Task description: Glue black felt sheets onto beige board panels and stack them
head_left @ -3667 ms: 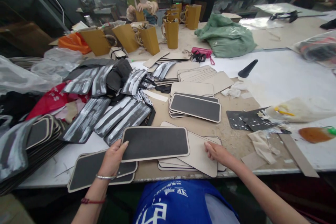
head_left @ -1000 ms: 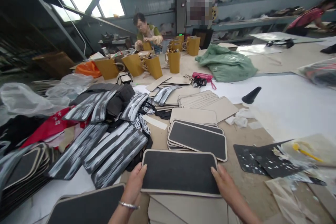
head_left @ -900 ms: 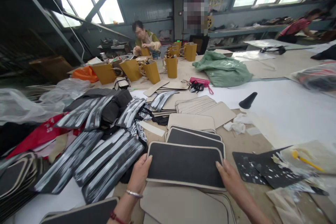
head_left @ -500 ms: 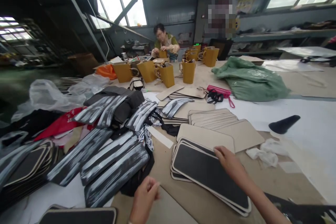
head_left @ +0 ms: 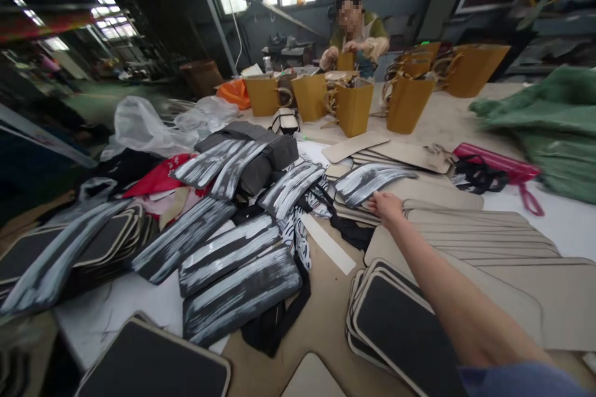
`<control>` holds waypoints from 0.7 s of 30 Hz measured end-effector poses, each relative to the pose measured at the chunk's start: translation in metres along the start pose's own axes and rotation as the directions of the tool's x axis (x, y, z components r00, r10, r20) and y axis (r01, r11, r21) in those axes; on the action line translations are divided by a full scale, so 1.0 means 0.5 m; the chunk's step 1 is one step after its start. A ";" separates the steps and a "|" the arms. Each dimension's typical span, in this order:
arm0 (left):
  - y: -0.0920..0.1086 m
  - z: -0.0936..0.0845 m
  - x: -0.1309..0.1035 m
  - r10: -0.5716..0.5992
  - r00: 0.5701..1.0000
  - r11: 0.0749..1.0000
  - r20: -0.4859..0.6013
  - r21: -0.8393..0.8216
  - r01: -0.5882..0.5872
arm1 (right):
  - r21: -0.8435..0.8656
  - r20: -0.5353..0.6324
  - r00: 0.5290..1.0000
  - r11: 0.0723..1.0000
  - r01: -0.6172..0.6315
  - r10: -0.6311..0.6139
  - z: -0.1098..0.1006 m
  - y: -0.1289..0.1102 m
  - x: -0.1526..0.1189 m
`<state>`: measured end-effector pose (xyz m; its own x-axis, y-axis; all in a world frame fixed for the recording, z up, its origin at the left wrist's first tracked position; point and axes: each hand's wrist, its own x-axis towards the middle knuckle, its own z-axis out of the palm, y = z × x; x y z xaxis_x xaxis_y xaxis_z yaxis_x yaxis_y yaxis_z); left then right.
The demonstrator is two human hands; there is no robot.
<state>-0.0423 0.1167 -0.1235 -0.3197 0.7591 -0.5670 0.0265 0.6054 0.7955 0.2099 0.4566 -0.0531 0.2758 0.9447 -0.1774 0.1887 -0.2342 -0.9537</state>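
Observation:
My right hand (head_left: 387, 206) reaches forward, its fingers pinched at the near edge of a curved black strip (head_left: 367, 181) smeared with white. That strip lies on a pile of beige panels (head_left: 447, 193). Beneath my forearm is a stack of black panels with pale rims (head_left: 395, 316). My left hand is out of view. More white-streaked black pieces (head_left: 242, 294) lie to the left, some overlapping. At the bottom left is another black panel with a pale rim (head_left: 158, 360).
Across the table a person (head_left: 356, 37) handles a mustard-coloured piece. Several mustard-coloured bags (head_left: 354, 105) stand before them. A pink pouch (head_left: 496, 161) and green sheeting (head_left: 544, 118) lie at right. Clear plastic bags (head_left: 139, 124) and a grey bundle (head_left: 256, 167) are at left.
My right hand has moved from the rimmed black stack forward to the white-smeared strip. My left hand has gone out of view. The camera view has turned left.

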 end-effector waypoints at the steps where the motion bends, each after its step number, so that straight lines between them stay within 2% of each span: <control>1: -0.024 -0.012 -0.050 -0.011 0.999 1.000 -0.035 0.029 0.012 | 0.011 -0.002 1.000 1.000 -0.021 0.021 -0.002 -0.005 -0.006; 3: -0.051 -0.023 -0.144 0.003 0.994 0.994 -0.106 0.110 0.009 | 0.029 0.000 0.999 0.999 -0.038 0.038 -0.012 -0.016 -0.025; 5: -0.049 -0.015 -0.196 0.239 0.960 0.920 -0.147 0.350 -0.175 | 0.043 -0.001 0.999 0.998 -0.036 0.036 -0.032 -0.028 -0.056; 8: -0.032 0.013 -0.198 0.453 0.890 0.759 -0.041 0.542 -0.362 | 0.094 0.058 0.997 0.995 0.040 -0.046 -0.083 -0.054 -0.131; 12: -0.020 0.030 -0.180 0.564 0.823 0.619 0.073 0.623 -0.479 | 0.153 0.143 0.979 0.980 0.126 -0.148 -0.171 -0.095 -0.272; 17: -0.041 -0.002 -0.225 0.621 0.778 0.553 0.093 0.652 -0.519 | 0.178 0.178 0.967 0.973 0.149 -0.181 -0.262 -0.135 -0.459; 19: -0.049 -0.020 -0.252 0.641 0.759 0.517 0.117 0.665 -0.539 | 0.176 0.159 0.978 0.978 0.107 -0.136 -0.287 -0.139 -0.533; 21: -0.043 -0.030 -0.277 0.696 0.705 0.451 0.137 0.681 -0.578 | 0.179 0.161 0.986 0.984 0.022 -0.052 -0.303 -0.132 -0.602</control>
<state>-0.0129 -0.0050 -0.0586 -0.0768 0.9892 0.1245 0.8413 -0.0027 0.5405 0.2571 0.1530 0.0999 0.1101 0.9802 -0.1646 0.0232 -0.1681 -0.9855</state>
